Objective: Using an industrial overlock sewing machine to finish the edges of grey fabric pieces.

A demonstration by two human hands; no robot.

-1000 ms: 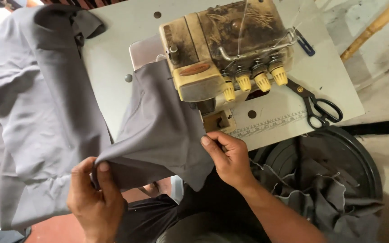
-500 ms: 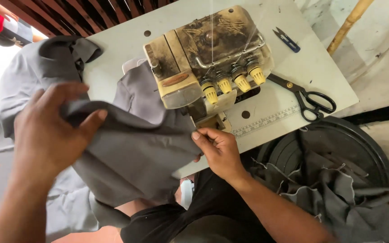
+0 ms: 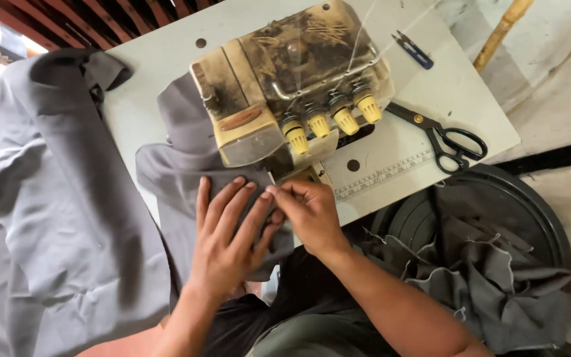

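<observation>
A worn cream overlock sewing machine [image 3: 279,92] with yellow tension knobs stands on a white table [image 3: 404,79]. A grey fabric piece [image 3: 180,165] lies under its front. My left hand [image 3: 229,231] rests flat on that fabric, fingers spread, just below the machine. My right hand [image 3: 302,211] pinches the fabric's edge beside the left fingertips, close to the presser foot, which is partly hidden by the machine body.
Black-handled scissors [image 3: 447,139] and a small blue thread snip [image 3: 412,51] lie on the table's right side. A large grey cloth pile [image 3: 47,198] hangs at the left. A dark round bin [image 3: 497,251] holding grey pieces sits at lower right.
My left hand came down from a raised position and now presses the fabric flat by the machine. My right hand shifted slightly toward the presser foot. The view moved closer.
</observation>
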